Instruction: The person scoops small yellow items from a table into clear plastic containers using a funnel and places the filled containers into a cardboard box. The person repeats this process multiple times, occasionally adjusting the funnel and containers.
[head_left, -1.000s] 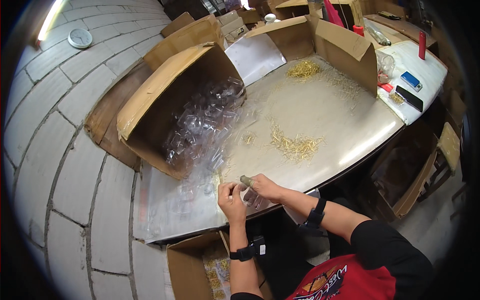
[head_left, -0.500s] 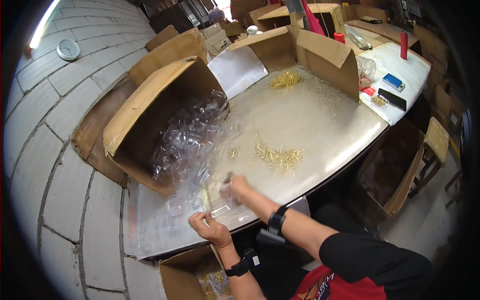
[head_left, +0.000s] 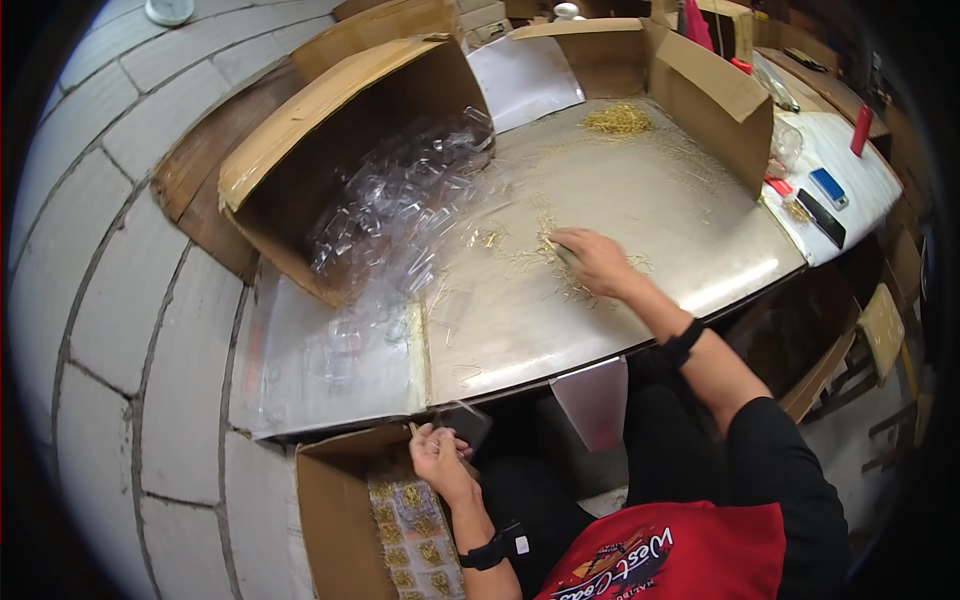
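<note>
My left hand [head_left: 440,462] is at the table's front edge, fingers closed on a clear plastic box [head_left: 466,424] just above an open carton [head_left: 335,520]. Inside that carton sit rows of small clear boxes [head_left: 412,530] with gold-coloured pieces in them. Out over the table, my right hand [head_left: 598,264] reaches into a loose scatter of thin gold-coloured pins [head_left: 545,258]. Its fingers are closed round a small greyish thing [head_left: 566,254] whose kind I cannot make out. A smaller cluster of pins [head_left: 487,238] lies left of this hand.
A large cardboard box [head_left: 340,110] on its side spills clear plastic boxes [head_left: 395,205] onto the table [head_left: 690,230]. Another pin pile [head_left: 617,119] lies at the back, by cardboard walls [head_left: 715,75]. At right are a blue device [head_left: 828,187], a black tray [head_left: 820,218] and a red cylinder [head_left: 861,130].
My right hand has moved away from my left, right and forward, into the pin scatter. My left hand has drawn back with the plastic box to the table edge. The view has shifted downward.
</note>
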